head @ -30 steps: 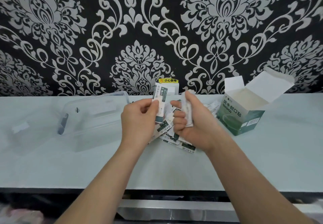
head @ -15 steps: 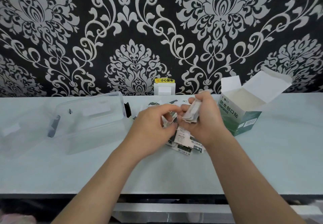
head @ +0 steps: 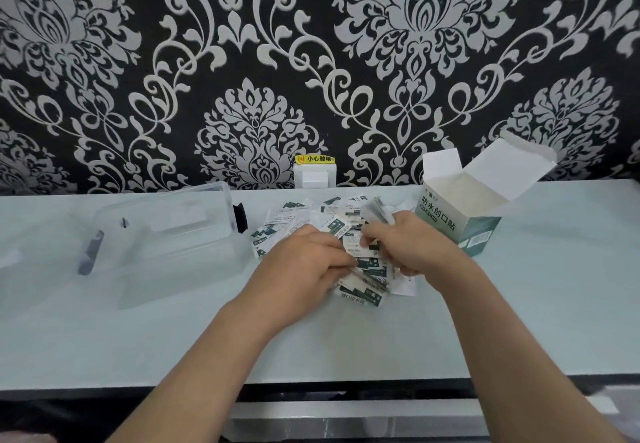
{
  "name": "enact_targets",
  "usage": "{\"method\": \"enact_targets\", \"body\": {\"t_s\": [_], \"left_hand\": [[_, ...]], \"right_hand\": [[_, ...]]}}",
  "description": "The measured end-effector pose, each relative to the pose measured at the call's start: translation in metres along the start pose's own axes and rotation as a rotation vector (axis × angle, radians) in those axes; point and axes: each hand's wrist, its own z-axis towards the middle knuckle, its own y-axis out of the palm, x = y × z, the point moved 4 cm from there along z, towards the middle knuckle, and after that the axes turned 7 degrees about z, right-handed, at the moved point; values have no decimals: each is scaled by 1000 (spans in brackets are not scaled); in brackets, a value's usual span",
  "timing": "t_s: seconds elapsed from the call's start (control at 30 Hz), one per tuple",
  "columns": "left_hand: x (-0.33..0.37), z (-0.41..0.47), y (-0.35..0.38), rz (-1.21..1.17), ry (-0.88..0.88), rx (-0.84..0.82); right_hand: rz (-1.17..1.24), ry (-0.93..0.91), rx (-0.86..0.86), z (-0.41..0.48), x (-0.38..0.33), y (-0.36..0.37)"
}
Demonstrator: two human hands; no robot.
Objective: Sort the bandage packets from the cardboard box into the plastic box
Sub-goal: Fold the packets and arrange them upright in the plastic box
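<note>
Head view: bandage packets (head: 341,231), white with dark green print, heaped loose on the pale worktop (head: 346,345), between the plastic box and the cardboard box, none visible inside either. A few at the near edge of the heap face up, print readable; others overlapped and partly covered by both hands.

Left hand (head: 304,262) palm down on the left part of the heap, fingers curled, fingertips tucked in among the packets; cannot tell whether pinching one or only pressing. Right hand (head: 412,245) on the right part of the heap, thumb and fingers closed round a small bunch of packets (head: 379,212), the bunch sticking up and slightly fanned above the knuckles.

Cardboard box (head: 446,221) just right of the right hand, white and green with Chinese lettering on the front, tilted, top flaps (head: 509,169) standing open, pale inside.

Plastic box (head: 180,269) left of the heap, clear, lying close beside the outermost packets, black clip (head: 239,217) at its right end, grey clip (head: 89,257) toward its left.

Behind the heap, against the wall, a white socket (head: 314,178) with a yellow warning label (head: 315,158) on top. Black wallpaper (head: 256,44) with large silver-grey damask pattern above the worktop.
</note>
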Motion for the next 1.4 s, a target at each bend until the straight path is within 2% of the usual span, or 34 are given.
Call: {"method": "enact_targets", "body": {"t_s": [0.13,0.3,0.4,0.47,0.57,0.7,0.87,0.97,1.13,1.3,1.33,1.4], "left_hand": [[-8,-1,-10,-62,-1,255],[-3,0,-21,-167,-33,303],[-3,0,-29,-294,-94,360],[-4,0,-37,-404,-178,363],[2,-2,-40,-547,-189,201],[10,-3,-32,-351,-148,65],[-1,-6,-34,-193,-179,185],[-7,-9,-41,-170,-268,219],[-23,-14,-58,-318,-375,185],[-38,-23,-69,-642,-431,247],[-40,-24,-70,-649,-455,277],[-44,-26,-73,-634,-521,365]], "right_hand": [[77,-62,-100,-6,-3,-2],[260,-72,-442,-17,-10,15],[404,-111,-546,-22,-17,20],[490,-96,-547,-21,-19,24],[618,-49,-482,-17,-21,32],[600,-40,-482,-21,-27,46],[523,-126,-488,-26,-39,54],[532,-173,-482,-28,-45,54],[495,-220,-342,-20,-49,49],[580,-158,-477,-27,-53,56],[531,-168,-463,-27,-54,59],[314,-262,-330,-24,-53,61]]}}
